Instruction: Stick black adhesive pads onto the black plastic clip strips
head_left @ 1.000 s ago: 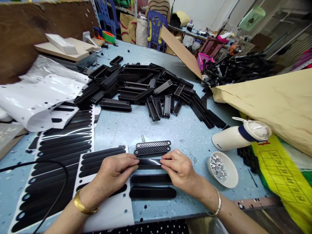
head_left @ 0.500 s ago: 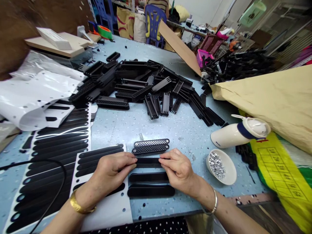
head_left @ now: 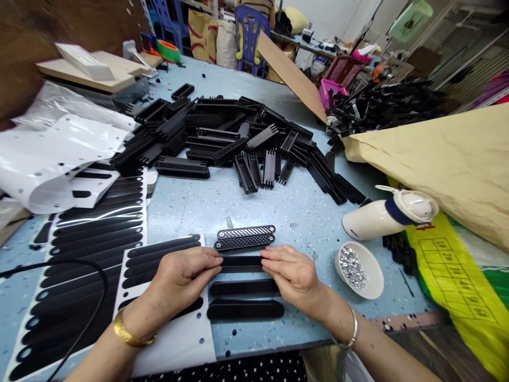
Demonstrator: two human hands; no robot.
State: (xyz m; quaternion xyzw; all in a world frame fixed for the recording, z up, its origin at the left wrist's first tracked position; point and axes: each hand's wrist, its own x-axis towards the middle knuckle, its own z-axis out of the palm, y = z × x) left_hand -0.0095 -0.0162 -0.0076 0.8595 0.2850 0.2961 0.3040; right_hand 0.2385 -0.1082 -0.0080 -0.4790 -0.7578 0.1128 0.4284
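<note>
My left hand point(head_left: 185, 271) pinches the left end of a flat black bar point(head_left: 241, 263) that lies crosswise on the table. At the bar's other end, the fingers of my right hand point(head_left: 295, 273) are pressed together over it. Just beyond sit two black bars with a diamond pattern point(head_left: 246, 243), side by side, with a small silver fastener at each end. Closer to me are two smooth, round-ended black bars point(head_left: 245, 310), one partly covered by my right hand. Under my left forearm lies a white sheet point(head_left: 191, 339) carrying long black strips point(head_left: 161, 259).
A heap of black plastic bars point(head_left: 218, 135) spreads across the far table. To the right stand a white bowl point(head_left: 374, 273) of small silver parts point(head_left: 352, 268) and a lying cream bottle point(head_left: 366, 220). A larger strip sheet point(head_left: 85, 281) and black cable point(head_left: 104, 292) are left.
The fingers of my right hand have straightened a little and shifted slightly right along the bar's end. My left hand keeps its pinch. The whole view has moved slightly.
</note>
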